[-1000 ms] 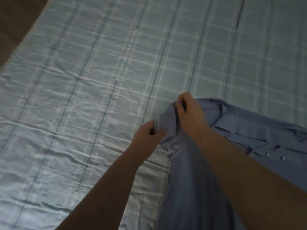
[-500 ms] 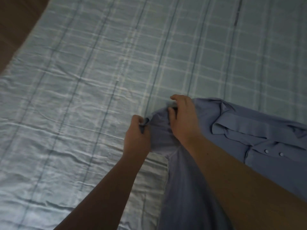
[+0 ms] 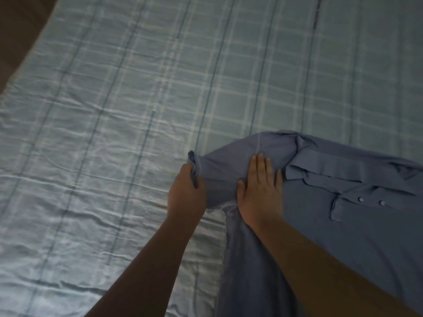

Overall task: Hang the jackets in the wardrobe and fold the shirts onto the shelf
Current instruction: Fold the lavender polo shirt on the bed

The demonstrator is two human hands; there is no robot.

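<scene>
A blue shirt [image 3: 343, 236] lies on the bed [image 3: 114, 110], at the near right side, front up, with its collar [image 3: 332, 165] toward the far side and two buttons [image 3: 361, 199] showing. The left hand [image 3: 186, 197] grips the end of the sleeve [image 3: 219, 165], fingers curled round the cloth. The right hand [image 3: 259, 193] rests flat on the shirt just beside the collar, fingers straight and close together. The bed has a checked light sheet with many wrinkles.

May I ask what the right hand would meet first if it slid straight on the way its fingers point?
The right hand lies flat on the blue shirt; ahead it would first meet its bunched shoulder fold, then probably the plaid bedsheet.
</scene>
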